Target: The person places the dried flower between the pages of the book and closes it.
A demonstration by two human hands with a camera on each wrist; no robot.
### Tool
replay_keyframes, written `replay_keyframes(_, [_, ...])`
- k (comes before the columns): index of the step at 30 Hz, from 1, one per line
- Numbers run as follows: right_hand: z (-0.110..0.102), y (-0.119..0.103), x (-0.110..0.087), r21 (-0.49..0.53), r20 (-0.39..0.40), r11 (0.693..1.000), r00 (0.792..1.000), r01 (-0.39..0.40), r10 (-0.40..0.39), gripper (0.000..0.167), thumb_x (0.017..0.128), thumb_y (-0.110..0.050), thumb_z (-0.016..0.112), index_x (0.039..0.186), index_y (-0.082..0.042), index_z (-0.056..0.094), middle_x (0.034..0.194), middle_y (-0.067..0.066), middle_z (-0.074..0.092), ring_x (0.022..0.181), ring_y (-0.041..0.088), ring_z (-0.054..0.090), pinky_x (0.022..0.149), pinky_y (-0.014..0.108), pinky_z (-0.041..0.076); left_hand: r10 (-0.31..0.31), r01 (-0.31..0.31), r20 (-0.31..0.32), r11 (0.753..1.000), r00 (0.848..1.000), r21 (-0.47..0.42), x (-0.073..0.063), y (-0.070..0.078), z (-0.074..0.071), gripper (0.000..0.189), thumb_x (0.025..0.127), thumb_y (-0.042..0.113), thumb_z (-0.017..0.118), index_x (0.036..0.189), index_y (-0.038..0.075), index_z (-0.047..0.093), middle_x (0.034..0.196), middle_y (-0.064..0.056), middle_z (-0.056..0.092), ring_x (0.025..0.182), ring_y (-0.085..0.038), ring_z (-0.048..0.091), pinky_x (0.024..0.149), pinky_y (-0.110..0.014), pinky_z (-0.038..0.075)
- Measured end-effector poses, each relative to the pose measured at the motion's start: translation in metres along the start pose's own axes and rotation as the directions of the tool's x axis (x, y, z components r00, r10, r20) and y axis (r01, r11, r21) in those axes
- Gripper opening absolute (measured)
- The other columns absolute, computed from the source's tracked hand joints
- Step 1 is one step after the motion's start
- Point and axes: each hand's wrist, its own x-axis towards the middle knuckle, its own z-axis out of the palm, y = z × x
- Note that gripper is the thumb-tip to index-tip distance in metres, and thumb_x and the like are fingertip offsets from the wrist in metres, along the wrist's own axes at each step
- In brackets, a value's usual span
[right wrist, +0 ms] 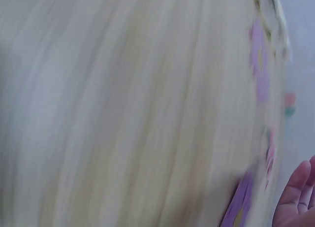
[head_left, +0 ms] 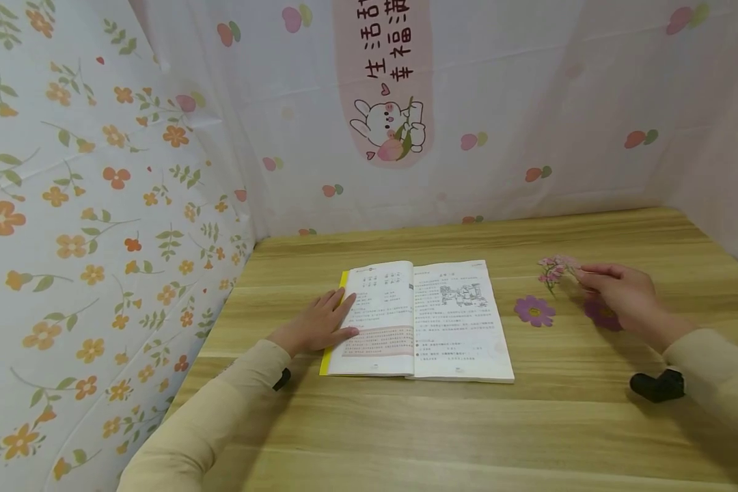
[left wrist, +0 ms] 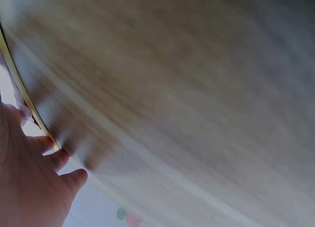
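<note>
An open printed book (head_left: 461, 321) with yellow showing at its left edge lies on the table. My left hand (head_left: 316, 324) rests on its left edge, thumb on the page; in the left wrist view, spread fingertips (left wrist: 74, 178) reach past that edge. My right hand (head_left: 621, 297) is at a pink flower sprig (head_left: 552, 272), with its fingertips right beside the blossoms. In the right wrist view, the visible fingers (right wrist: 295, 187) stand apart from the sprig (right wrist: 270, 160). One purple flower (head_left: 534, 311) lies near the book; another purple flower (head_left: 601, 316) is partly hidden under my right hand.
A wood-grain table (head_left: 418, 430) spreads under everything. Floral cloth (head_left: 98, 239) hangs along the left side, and a pale printed cloth (head_left: 498, 102) with a rabbit picture hangs behind the table.
</note>
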Motion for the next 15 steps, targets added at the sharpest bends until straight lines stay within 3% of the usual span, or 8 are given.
replay_keyframes(3, [0.020, -0.004, 0.000, -0.002, 0.001, 1.000, 1.000, 0.023, -0.023, 0.026, 0.090, -0.036, 0.070, 0.111, -0.024, 0.062, 0.087, -0.022, 0.067, 0.079, 0.002, 0.064, 0.060, 0.024, 0.051, 0.001, -0.001, 0.000, 1.000, 1.000, 0.008, 0.001, 0.000, 0.000, 0.080, 0.100, 0.059, 0.035, 0.156, 0.006, 0.015, 0.157, -0.024, 0.016, 0.143, -0.039, 0.017, 0.113, -0.050, 0.018])
replay_keyframes(6, [0.040, -0.008, -0.002, 0.086, 0.010, 0.995, 0.999, 0.053, -0.054, 0.018, 0.090, -0.028, 0.071, 0.105, -0.020, 0.067, 0.089, -0.019, 0.066, 0.079, 0.003, 0.064, 0.062, 0.023, 0.051, 0.003, -0.003, -0.001, 1.000, 1.000, 0.017, 0.001, 0.000, 0.000, 0.079, 0.100, 0.059, 0.034, 0.156, 0.006, 0.015, 0.157, -0.024, 0.017, 0.143, -0.039, 0.018, 0.113, -0.050, 0.019])
replay_keyframes(9, [0.059, -0.011, -0.004, 0.133, 0.038, 0.988, 0.996, 0.081, -0.086, 0.010, 0.090, -0.022, 0.071, 0.100, -0.018, 0.070, 0.093, -0.014, 0.064, 0.083, 0.003, 0.063, 0.073, 0.022, 0.053, 0.004, -0.004, -0.003, 1.000, 1.000, 0.020, 0.001, 0.000, 0.001, 0.079, 0.100, 0.059, 0.034, 0.156, 0.006, 0.015, 0.157, -0.024, 0.017, 0.143, -0.039, 0.018, 0.113, -0.050, 0.019])
replay_keyframes(15, [0.094, -0.021, -0.010, 0.003, 0.069, 0.998, 0.996, 0.055, -0.055, 0.030, 0.093, -0.031, 0.067, 0.116, -0.012, 0.062, 0.098, -0.011, 0.060, 0.091, 0.009, 0.060, 0.079, 0.025, 0.053, -0.008, 0.008, 0.005, 1.000, 1.000, 0.016, 0.001, 0.000, 0.000, 0.080, 0.100, 0.058, 0.036, 0.156, 0.006, 0.014, 0.157, -0.023, 0.016, 0.143, -0.038, 0.018, 0.113, -0.050, 0.018])
